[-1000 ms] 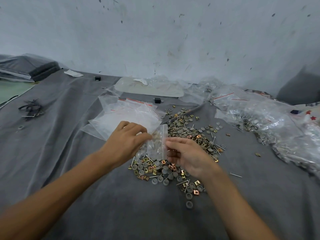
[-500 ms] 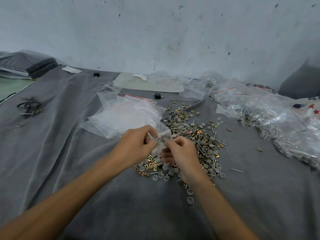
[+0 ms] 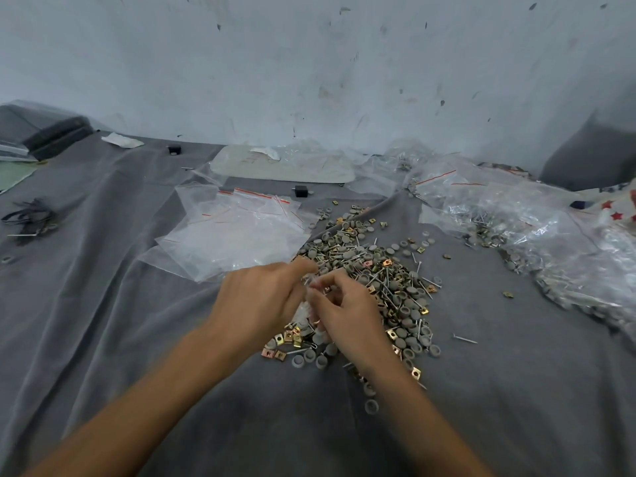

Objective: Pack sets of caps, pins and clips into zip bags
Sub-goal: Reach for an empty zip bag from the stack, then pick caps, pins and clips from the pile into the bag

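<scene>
A loose heap (image 3: 385, 280) of grey round caps, thin metal pins and gold square clips lies on the grey cloth. Over its near left part, my left hand (image 3: 261, 301) and my right hand (image 3: 347, 318) pinch a small clear zip bag (image 3: 304, 309) between them by its top edge. Most of the bag is hidden between my fingers, and its contents cannot be made out. A stack of empty zip bags (image 3: 234, 235) with red strips lies just beyond my left hand.
Large clear bags (image 3: 550, 235) holding more parts spread along the right side. A pale flat board (image 3: 282, 163) lies near the wall, with small black blocks (image 3: 301, 191) in front. Black ties (image 3: 29, 218) sit far left. One stray pin (image 3: 464, 338) lies right of the heap.
The small bag was held upright and spread between my hands; now my fingers have closed together on its top edge. The view has tilted slightly downward.
</scene>
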